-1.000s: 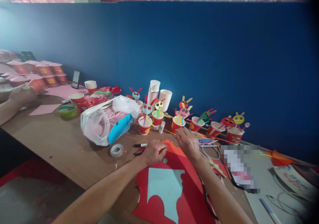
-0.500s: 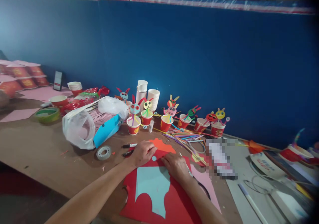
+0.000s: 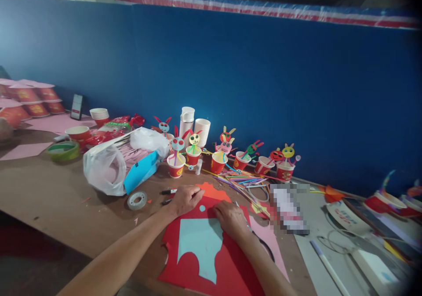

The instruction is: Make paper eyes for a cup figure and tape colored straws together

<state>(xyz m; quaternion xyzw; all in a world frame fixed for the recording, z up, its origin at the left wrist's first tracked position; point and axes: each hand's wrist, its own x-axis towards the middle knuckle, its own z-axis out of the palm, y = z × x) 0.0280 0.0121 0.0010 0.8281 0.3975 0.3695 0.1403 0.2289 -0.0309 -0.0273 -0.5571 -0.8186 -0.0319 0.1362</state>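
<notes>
My left hand [image 3: 186, 200] rests on the left edge of orange paper [image 3: 214, 193], its fingers curled together; whatever is in them is hidden. My right hand [image 3: 231, 220] lies palm down on red paper [image 3: 237, 267], fingers loosely bent, nothing visible in them. Between the hands sits a small light-blue paper disc [image 3: 202, 208]. Below it is a light-blue sheet [image 3: 199, 234] with curved pieces cut out. Scissors [image 3: 267, 247] with a black handle lie partly hidden by my right wrist. A black marker [image 3: 168, 192] is beside my left hand.
Red cups with paper rabbit figures, such as one cup [image 3: 176, 169], line the blue partition [image 3: 263, 81]. Coloured sticks [image 3: 242, 179] lie before them. A plastic bag [image 3: 102, 168] and a tape roll [image 3: 137, 200] are left; a white power strip [image 3: 376, 265] is right.
The view has shifted slightly, so the things on the right sit a little further left. Both hands keep nearly the same place on the papers.
</notes>
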